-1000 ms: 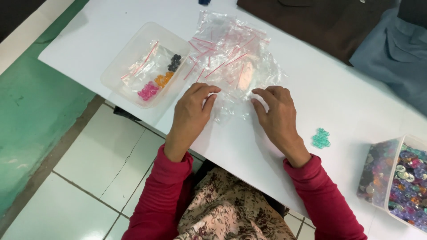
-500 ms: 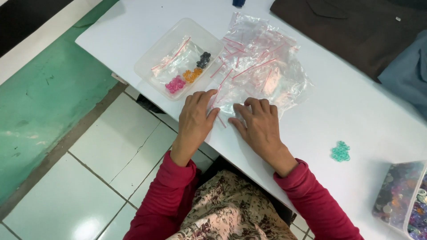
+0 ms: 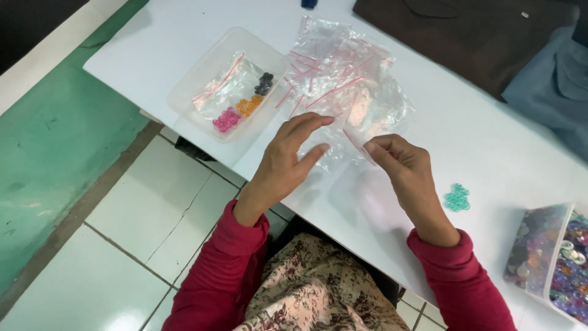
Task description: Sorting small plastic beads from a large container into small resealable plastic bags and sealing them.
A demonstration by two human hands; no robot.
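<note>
My right hand [image 3: 401, 162] pinches one small clear bag [image 3: 358, 138] off the pile of bags [image 3: 343, 79] just beyond my fingers; my left hand [image 3: 291, 153] is half-open, empty, closing in. Picking step; next I'd judge it needs both thumbs to part the mouth.

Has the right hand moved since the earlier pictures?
Yes. The right hand has lifted from the table, pinching one clear bag beside the bag pile.

Your hands [image 3: 343, 153] have lifted off the worktop [image 3: 490, 147]; your right hand [image 3: 398, 162] now pinches one bag [image 3: 355, 140] raised from the pile [image 3: 343, 79].
</note>
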